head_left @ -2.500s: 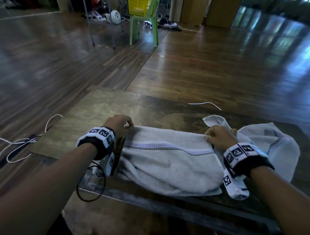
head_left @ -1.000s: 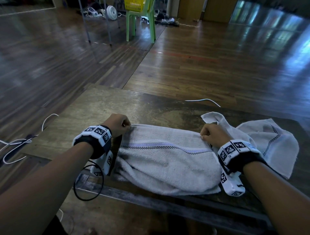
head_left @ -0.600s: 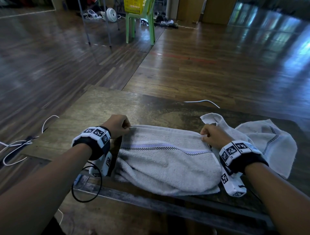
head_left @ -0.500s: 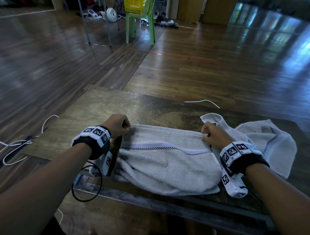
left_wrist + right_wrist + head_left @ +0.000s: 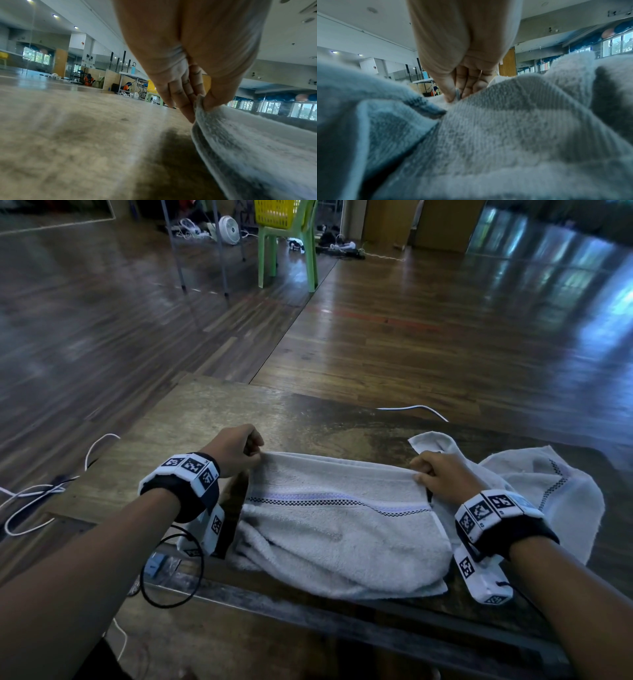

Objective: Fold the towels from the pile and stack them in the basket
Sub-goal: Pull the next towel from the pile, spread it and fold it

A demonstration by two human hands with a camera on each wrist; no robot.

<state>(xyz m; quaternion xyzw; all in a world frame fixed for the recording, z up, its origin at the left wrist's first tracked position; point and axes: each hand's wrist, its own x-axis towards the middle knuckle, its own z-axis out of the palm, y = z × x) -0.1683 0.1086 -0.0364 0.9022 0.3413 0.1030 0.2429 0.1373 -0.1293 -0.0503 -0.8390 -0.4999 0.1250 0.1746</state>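
A white towel [image 5: 339, 522] with a checkered stripe lies folded over on the wooden table [image 5: 219, 419], its near side bunched at the table's front edge. My left hand [image 5: 236, 448] pinches its far left corner [image 5: 199, 106] between thumb and fingers. My right hand [image 5: 435, 474] pinches the far right corner [image 5: 456, 96] the same way. Between the hands the towel's far edge runs nearly straight. A second white towel [image 5: 541, 491] lies crumpled under and to the right of my right hand. A yellow basket [image 5: 277, 213] sits on a green chair far across the room.
The green chair [image 5: 287, 254] stands on the wood floor well beyond the table, next to metal stand legs [image 5: 202, 254] and a small fan [image 5: 228, 229]. White cables [image 5: 41, 494] trail off the table's left side, and another cable [image 5: 414, 409] lies at its far edge.
Both hands keep their pinch on the towel's far corners. The right hand has shifted slightly along the edge; the towel's far edge looks a little tauter.
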